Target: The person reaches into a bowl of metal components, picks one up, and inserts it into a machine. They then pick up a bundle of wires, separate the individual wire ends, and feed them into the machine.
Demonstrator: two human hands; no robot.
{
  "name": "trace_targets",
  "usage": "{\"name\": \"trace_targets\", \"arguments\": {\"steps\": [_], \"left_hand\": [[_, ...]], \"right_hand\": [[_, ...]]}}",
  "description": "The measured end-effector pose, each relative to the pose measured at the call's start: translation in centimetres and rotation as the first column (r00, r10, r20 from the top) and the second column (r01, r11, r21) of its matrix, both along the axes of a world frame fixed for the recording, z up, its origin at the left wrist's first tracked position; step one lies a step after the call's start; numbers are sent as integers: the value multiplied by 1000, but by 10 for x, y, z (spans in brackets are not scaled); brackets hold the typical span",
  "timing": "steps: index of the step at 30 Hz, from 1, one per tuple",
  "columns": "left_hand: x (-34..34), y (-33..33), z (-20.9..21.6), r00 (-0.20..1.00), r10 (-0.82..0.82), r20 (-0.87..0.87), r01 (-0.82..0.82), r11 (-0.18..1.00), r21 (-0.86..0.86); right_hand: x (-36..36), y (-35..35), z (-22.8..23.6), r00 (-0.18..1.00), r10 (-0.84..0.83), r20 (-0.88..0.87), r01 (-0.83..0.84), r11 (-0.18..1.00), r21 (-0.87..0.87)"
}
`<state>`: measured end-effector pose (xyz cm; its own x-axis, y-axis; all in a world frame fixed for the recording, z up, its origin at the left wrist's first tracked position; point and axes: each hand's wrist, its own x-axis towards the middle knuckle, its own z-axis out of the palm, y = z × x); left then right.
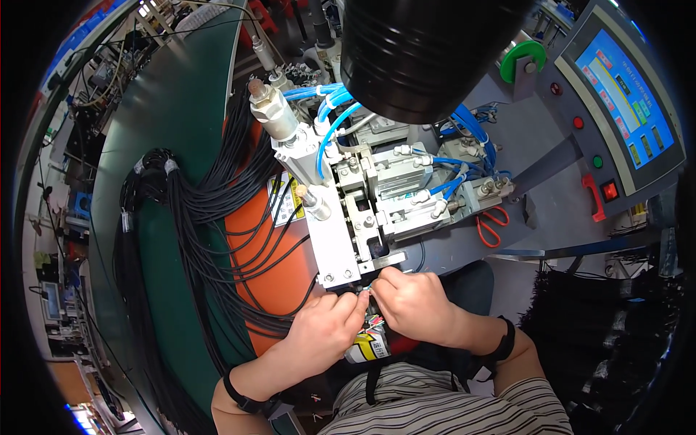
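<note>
Pinching thin wires [367, 289] in the small gap between them, the left hand [324, 330] and the right hand [417, 303] almost meet, tip to tip. Each hand has its thumb and pointing finger pressed together, and the other fingers curl in. The wires are so tiny that I cannot tell which hand has which one, or which way they point. They sit just on the near side of the metal machine [333, 245], at its bottom end. Long black cables [190, 199] come over from the left, so the left hand is nearer to them. They look smooth, round and bendy, like a heap of noodles. Under them is a flat orange board [279, 288], and past that a dark green table [167, 94]. The machine is made of hard, shiny blocks with square corners and round bolts. Bendy blue tubes [338, 96] curl over its top. Just below the fingers is a white and yellow packet [370, 349], with bright bits of wire by it.
</note>
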<state>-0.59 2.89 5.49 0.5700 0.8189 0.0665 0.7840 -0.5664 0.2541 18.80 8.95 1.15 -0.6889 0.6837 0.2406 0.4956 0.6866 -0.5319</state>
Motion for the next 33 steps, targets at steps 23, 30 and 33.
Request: {"name": "trace_targets", "arguments": {"steps": [23,30,33], "left_hand": [[-18,-24,-12,965,242,96,-258,938,229],[-9,-20,-17,853,374,364,-348,927,-139],[-12,-18,-14,820,370,437,-289,926,-242]], "right_hand": [[9,0,-27,936,-158,-313,39,934,-355],[-6,-10,5,876,72,-477,-217,942,-256],[-11,-11,-2,802,180,-570,-295,949,-116]]}}
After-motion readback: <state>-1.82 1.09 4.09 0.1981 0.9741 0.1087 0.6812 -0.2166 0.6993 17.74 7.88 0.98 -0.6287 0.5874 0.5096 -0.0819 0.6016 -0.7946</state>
